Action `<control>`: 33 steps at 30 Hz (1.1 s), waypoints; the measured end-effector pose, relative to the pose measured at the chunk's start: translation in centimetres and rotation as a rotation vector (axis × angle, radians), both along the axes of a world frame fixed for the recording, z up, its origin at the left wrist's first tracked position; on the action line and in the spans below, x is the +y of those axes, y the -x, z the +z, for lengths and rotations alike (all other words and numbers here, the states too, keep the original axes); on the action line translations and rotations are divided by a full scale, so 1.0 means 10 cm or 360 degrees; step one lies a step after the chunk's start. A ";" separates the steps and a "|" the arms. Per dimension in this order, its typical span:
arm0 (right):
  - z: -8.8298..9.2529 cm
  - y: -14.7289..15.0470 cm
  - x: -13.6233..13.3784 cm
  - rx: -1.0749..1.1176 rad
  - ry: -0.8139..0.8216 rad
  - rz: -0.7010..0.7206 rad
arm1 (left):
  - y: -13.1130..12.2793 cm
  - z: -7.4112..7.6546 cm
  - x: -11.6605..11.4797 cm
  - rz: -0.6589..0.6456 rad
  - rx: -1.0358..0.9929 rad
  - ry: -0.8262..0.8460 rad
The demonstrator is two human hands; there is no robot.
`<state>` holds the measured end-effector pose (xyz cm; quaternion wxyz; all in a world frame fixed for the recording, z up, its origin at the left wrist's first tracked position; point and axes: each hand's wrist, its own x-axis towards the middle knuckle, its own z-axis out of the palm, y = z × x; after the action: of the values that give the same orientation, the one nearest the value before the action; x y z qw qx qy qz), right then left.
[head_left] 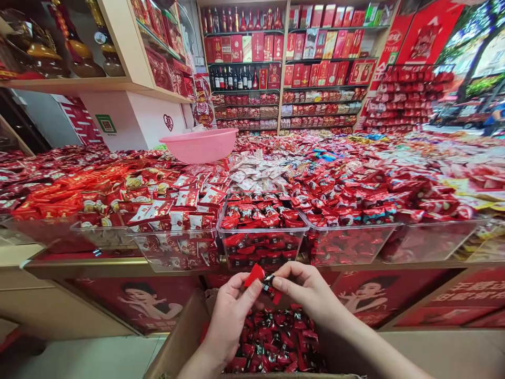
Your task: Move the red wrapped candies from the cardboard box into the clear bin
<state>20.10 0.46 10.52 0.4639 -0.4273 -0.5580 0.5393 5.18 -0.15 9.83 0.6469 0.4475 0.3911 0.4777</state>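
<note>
Both my hands meet low in the middle, pinching one red-and-black wrapped candy (261, 277) between them. My left hand (230, 315) grips its red twisted end with thumb and fingers. My right hand (304, 289) pinches the dark other end. They hover above an open cardboard box (179, 342) filled with several of the same red-and-black candies (276, 339). Just beyond the hands stands a clear plastic bin (262, 237) holding the same kind of candy.
A long counter carries clear bins (177, 247) heaped with red wrapped sweets. A pink plastic basin (203, 143) rests on the pile behind. Shelves of red gift boxes and bottles (276, 58) fill the back wall. A wooden shelf unit (118, 63) stands at left.
</note>
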 end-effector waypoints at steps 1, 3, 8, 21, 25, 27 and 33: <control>-0.02 0.01 -0.01 0.0031 -0.0004 -0.0016 | 0.00 0.01 0.00 0.0040 0.0002 -0.0008; -0.06 0.03 -0.04 0.0061 -0.0013 -0.0038 | 0.00 0.03 -0.01 0.0088 0.0021 -0.0023; 0.13 -0.05 -0.09 -0.0269 -0.0275 0.0037 | 0.09 0.22 -0.04 0.0037 0.0283 -0.0109; 0.85 -0.18 1.24 -0.2293 -0.1351 0.0054 | 0.17 1.17 1.09 0.0389 0.1287 -0.1270; 0.87 -0.16 1.16 -0.2342 -0.1355 0.0138 | 0.08 1.17 1.26 0.0207 0.1630 -0.1417; 0.89 -0.17 1.12 -0.2369 -0.1307 0.0208 | -0.01 1.18 1.30 0.0103 0.1735 -0.1444; 0.91 -0.25 1.07 -0.2226 -0.1243 0.0217 | -0.28 1.12 1.40 -0.0241 0.1898 -0.1365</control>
<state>22.62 11.12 19.63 0.0889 -0.4380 -0.8925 -0.0604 8.00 13.87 21.07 0.1240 0.8706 0.4231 0.2183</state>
